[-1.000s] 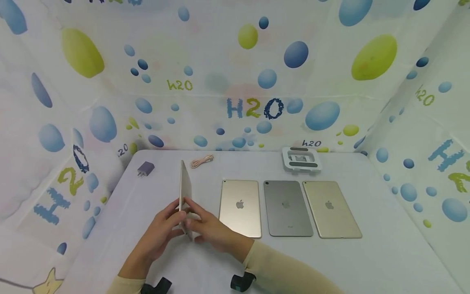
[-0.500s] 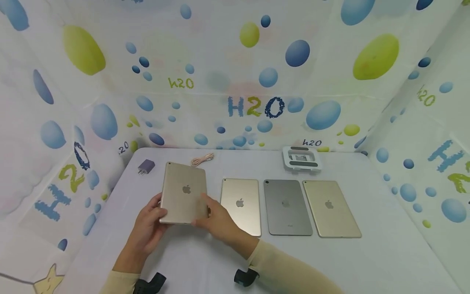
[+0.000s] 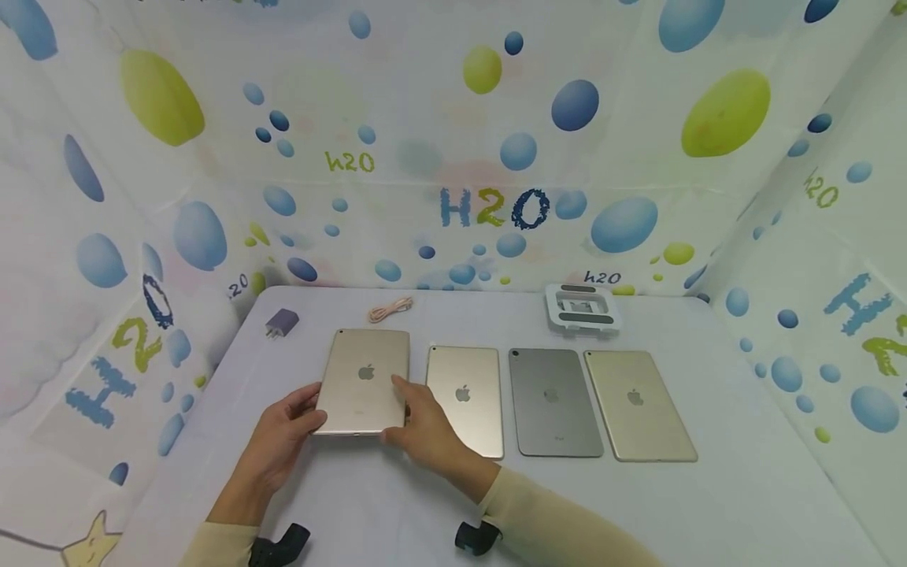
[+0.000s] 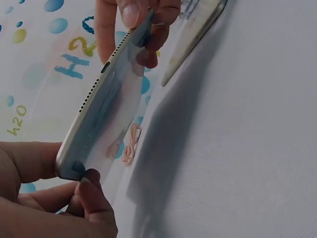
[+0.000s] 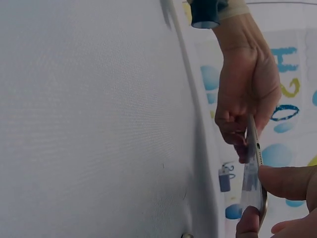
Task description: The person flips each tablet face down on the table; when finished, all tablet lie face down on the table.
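Observation:
Both hands hold a gold tablet (image 3: 364, 378) with an apple logo on its back, which faces up. The left hand (image 3: 279, 441) pinches its near left corner between thumb and fingers. At the near right corner, the right hand (image 3: 434, 435) grips with the thumb near the bottom edge and a fingertip on the back. The left wrist view shows the tablet's edge (image 4: 105, 67), with a port and speaker holes, raised off the table and the glossy screen facing down. Some fingers beneath the tablet are hidden in the head view.
To the right lie a gold tablet (image 3: 464, 409), a grey tablet (image 3: 556, 417) and another gold tablet (image 3: 641, 409), backs up. Behind them are a purple charger plug (image 3: 282, 324), a coiled pink cable (image 3: 390, 309) and a white-grey plastic frame (image 3: 583, 309). A patterned cloth wall (image 3: 397, 252) borders the table.
The held tablet stood upright, edge-on to the head view, a second ago. It turned back-side up, then tilted flatter and shifted slightly right. Both hands kept hold of it.

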### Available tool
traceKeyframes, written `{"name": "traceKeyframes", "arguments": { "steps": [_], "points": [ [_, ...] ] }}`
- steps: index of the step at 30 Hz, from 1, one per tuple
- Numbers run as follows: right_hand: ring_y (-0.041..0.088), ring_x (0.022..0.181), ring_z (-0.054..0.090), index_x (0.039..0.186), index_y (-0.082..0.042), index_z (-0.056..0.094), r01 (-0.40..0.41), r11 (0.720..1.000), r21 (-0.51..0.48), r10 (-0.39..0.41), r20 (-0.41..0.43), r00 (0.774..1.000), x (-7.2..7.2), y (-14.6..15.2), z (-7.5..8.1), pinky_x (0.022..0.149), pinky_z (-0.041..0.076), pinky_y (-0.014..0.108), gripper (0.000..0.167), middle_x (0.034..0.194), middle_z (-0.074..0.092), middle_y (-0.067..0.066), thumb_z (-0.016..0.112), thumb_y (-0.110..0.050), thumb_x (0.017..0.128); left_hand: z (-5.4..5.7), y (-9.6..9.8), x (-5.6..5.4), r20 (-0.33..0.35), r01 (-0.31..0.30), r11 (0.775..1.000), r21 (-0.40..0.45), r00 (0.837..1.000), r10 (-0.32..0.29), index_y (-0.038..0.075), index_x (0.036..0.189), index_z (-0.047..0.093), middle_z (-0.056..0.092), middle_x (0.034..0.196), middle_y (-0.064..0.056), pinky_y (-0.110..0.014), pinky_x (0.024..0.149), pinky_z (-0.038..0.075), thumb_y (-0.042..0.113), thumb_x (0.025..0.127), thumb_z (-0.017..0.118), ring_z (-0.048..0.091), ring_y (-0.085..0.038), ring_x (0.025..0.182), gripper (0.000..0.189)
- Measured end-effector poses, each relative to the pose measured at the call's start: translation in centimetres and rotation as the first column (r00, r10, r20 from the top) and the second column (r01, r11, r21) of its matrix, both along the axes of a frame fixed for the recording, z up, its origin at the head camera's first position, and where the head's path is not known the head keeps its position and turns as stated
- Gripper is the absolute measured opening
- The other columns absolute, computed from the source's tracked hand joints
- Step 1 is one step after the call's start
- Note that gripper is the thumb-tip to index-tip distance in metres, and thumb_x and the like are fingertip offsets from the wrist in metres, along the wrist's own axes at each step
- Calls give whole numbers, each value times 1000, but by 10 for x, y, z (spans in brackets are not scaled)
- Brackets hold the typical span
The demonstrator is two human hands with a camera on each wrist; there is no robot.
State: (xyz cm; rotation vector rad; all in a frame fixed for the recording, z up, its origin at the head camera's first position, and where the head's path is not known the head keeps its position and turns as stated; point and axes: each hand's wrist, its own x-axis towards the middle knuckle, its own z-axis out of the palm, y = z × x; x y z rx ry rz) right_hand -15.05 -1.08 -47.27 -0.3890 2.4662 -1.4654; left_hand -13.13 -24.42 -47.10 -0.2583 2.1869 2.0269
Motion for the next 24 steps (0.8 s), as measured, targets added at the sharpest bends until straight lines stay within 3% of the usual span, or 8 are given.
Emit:
{"name": "traceKeyframes", "arguments": {
  "steps": [5, 12, 15, 20, 24],
  "points": [
    [32, 139, 47, 157, -7, 37, 2, 1000, 18, -2, 8, 1000, -2, 0, -1, 114, 41, 45, 87, 153, 43, 20, 81, -5, 82, -4, 3, -2, 45, -22, 997, -70, 999, 26, -11, 154, 29, 39, 151, -25, -8, 88, 47, -2, 100, 55, 46, -16, 121, 61],
    [34, 142, 45, 154, -1, 39, 18, 1000, 11, -18, 42, 999, -3, -1, -5, 115, 39, 46, 86, 154, 44, 21, 83, -4, 80, -10, 3, -2, 75, -44, 991, -125, 996, 54, -11, 153, 32, 43, 150, -29, -5, 85, 46, 1, 99, 58, 54, -5, 112, 61],
    [35, 146, 40, 154, 1, 39, 22, 1000, -15, -20, 86, 996, -1, -1, -7, 118, 35, 48, 87, 156, 43, 21, 84, -6, 79, -11, 2, 1, 93, -52, 986, -161, 993, 68, -9, 154, 32, 47, 148, -30, -7, 84, 47, 5, 100, 59, 58, -7, 113, 63],
    [35, 145, 40, 154, 0, 39, 26, 1000, -11, -24, 132, 991, 4, 1, -9, 118, 35, 49, 88, 155, 44, 20, 83, -14, 80, -11, 0, 3, 107, -36, 976, -213, 992, 60, -2, 158, 29, 51, 145, -28, -21, 93, 50, 19, 105, 55, 59, -25, 123, 62],
    [35, 146, 40, 155, 0, 38, 11, 1000, 9, -12, 130, 991, 5, 3, -8, 117, 37, 49, 87, 156, 44, 20, 82, -18, 82, -11, 1, 4, 131, -40, 972, -230, 989, 72, 4, 160, 26, 51, 146, -26, -35, 99, 47, 32, 107, 51, 58, -28, 122, 65]
  ]
}}
